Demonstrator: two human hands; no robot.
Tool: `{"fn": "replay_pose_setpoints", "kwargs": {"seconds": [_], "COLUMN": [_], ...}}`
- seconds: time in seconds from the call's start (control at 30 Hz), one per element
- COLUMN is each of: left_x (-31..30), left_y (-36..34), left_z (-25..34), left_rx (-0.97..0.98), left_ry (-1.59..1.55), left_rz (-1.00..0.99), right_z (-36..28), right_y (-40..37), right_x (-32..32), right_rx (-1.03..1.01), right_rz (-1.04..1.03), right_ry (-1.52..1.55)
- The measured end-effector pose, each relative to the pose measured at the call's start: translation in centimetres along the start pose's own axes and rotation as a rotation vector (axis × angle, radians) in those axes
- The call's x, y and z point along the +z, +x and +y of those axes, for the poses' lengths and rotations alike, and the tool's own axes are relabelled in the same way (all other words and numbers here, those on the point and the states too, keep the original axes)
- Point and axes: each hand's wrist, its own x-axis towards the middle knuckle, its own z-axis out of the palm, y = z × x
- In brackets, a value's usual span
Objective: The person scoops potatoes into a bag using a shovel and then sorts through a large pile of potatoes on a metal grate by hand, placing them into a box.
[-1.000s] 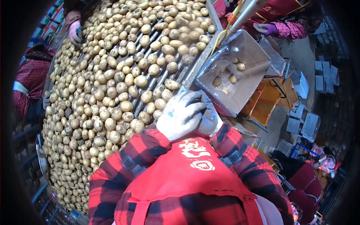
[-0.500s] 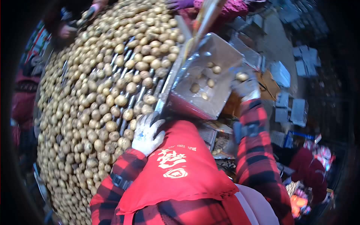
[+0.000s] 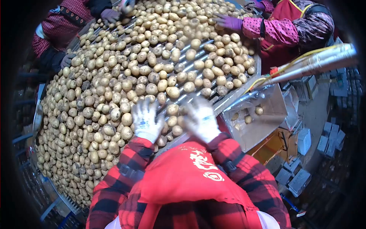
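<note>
Many potatoes (image 3: 115, 113) cover a sorting table (image 3: 190, 55) whose metal rollers show through gaps. My left hand (image 3: 147, 120), in a white glove, lies on the potatoes at the near edge, fingers outstretched and holding nothing. To its right, my right hand (image 3: 201, 118), also white-gloved, is over the near edge beside a few potatoes. Motion smears its fingers, so I cannot make out whether anything is in them. Right of that hand stands a plastic-lined carton (image 3: 263, 126) with several potatoes in its bottom.
Across the table at right, a co-worker's purple-gloved hand (image 3: 230, 22) touches potatoes. Other workers' hands (image 3: 110, 16) reach in at the far left. A plastic-wrapped pole (image 3: 312, 63) slants above the carton. White boxes (image 3: 299, 182) stand on the floor at right.
My right hand has moved from beyond the carton, where it held a potato, back to the table near my left hand. My view has turned toward the table.
</note>
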Motion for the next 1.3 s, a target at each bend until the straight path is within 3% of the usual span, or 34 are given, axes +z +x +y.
{"fn": "replay_pose_setpoints", "kwargs": {"seconds": [0.07, 0.13, 0.2, 0.33, 0.43, 0.53, 0.57, 0.6, 0.67, 0.73, 0.8, 0.93, 1.0, 1.03, 1.07, 1.1, 1.13, 1.2, 1.23, 1.27, 1.3], "left_x": [0.1, 0.2, 1.4, 6.1, 5.0, 7.2, 6.9, 5.9, 8.7, 7.4, 7.7, 10.2, 8.5, 6.2, 4.5, 4.1, 3.2, 1.7, 2.5, 3.0, 2.1], "left_y": [0.4, 0.7, 2.3, 4.0, 7.1, 10.5, 13.1, 15.7, 19.7, 23.5, 26.5, 31.2, 31.2, 30.9, 31.1, 30.5, 29.3, 27.0, 25.1, 23.7, 24.1], "left_z": [-2.3, -1.7, -1.1, -0.8, 0.7, -0.8, -1.6, -1.1, -2.1, -1.9, -2.6, -6.2, -6.9, -7.8, -9.5, -11.9, -14.7, -20.7, -24.4, -27.0, -26.9], "left_rx": [-0.092, -0.127, -0.182, -0.211, -0.329, -0.168, -0.061, -0.050, 0.052, 0.012, 0.089, 0.155, 0.120, 0.184, 0.172, 0.114, 0.070, -0.104, -0.246, -0.269, -0.308], "left_ry": [0.048, 0.073, 0.106, 0.184, 0.180, 0.086, -0.019, 0.027, -0.012, -0.119, -0.150, -0.211, -0.106, -0.087, -0.086, -0.042, -0.087, 0.046, 0.066, 0.297, 0.215], "left_rz": [-0.092, -0.220, -0.258, -0.126, -0.255, -0.017, 0.013, -0.092, 0.069, -0.083, -0.048, 0.010, 0.111, 0.193, 0.148, 0.191, 0.234, 0.238, 0.227, 0.163, 0.094], "right_z": [-1.4, -0.9, -2.2, -1.7, -0.9, 1.9, 3.5, 4.5, 7.3, 9.4, 10.9, 14.7, 13.9, 16.4, 17.7, 21.1, 21.3, 23.4, 21.9, 19.2, 16.3], "right_y": [1.7, 3.7, 6.1, 9.8, 12.1, 15.1, 16.7, 18.5, 21.8, 25.0, 27.8, 33.4, 36.7, 37.9, 38.8, 39.8, 40.5, 39.2, 38.4, 36.9, 35.2], "right_x": [2.1, 4.4, 4.7, 7.7, 7.1, 7.3, 7.1, 5.4, 5.7, 4.1, 3.3, 2.5, -1.1, -1.1, -2.5, -2.0, -3.7, -3.3, -3.4, -3.6, -3.4], "right_rx": [-0.135, -0.207, -0.193, -0.171, -0.124, -0.109, -0.144, -0.156, -0.148, -0.215, -0.279, -0.322, -0.074, -0.026, -0.014, -0.089, 0.001, -0.070, -0.142, -0.209, -0.299], "right_rz": [-0.134, -0.122, -0.096, -0.089, -0.110, -0.062, 0.025, -0.016, -0.025, -0.010, 0.047, 0.215, -0.054, 0.027, -0.001, 0.090, -0.003, 0.262, 0.320, 0.373, 0.300], "right_ry": [-0.039, -0.136, -0.152, -0.203, -0.186, -0.092, -0.189, -0.253, -0.262, -0.317, -0.490, -0.682, -0.712, -0.815, -0.737, -0.691, -0.714, -0.771, -0.742, -0.714, -0.565]}}
